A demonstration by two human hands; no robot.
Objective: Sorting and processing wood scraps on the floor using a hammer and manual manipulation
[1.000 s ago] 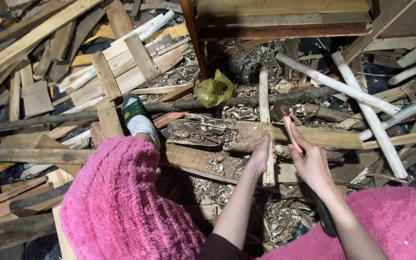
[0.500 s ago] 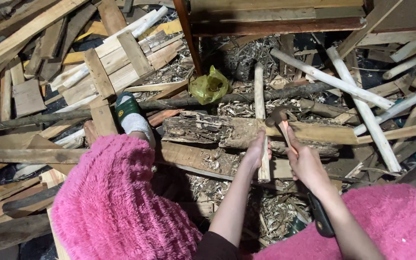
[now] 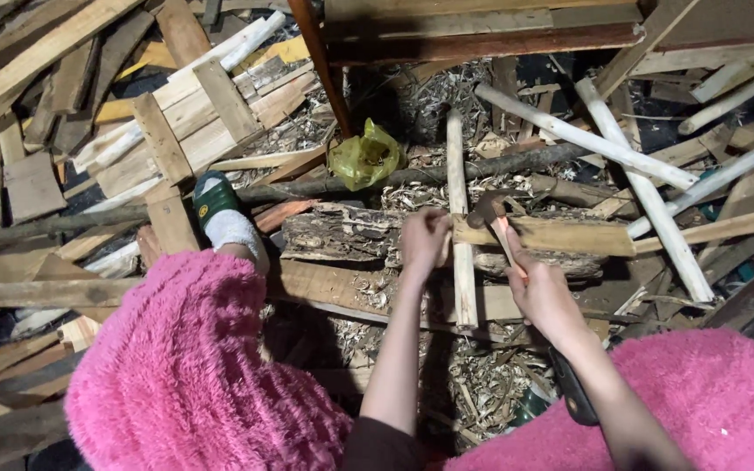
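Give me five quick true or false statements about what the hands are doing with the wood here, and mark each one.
1. The left hand grips a pale narrow wooden slat. True.
2. The right hand holds a small hatchet with an orange wooden handle. True.
3. The crumpled yellow plastic bag lies in the left hand. False: it lies on the wood pile, beyond the hands.
4. The slat rests across a rough, decayed log. True.
5. The green sandal over a white sock is beside the right hand. False: it is on the left, by the fluffy pink trouser leg.
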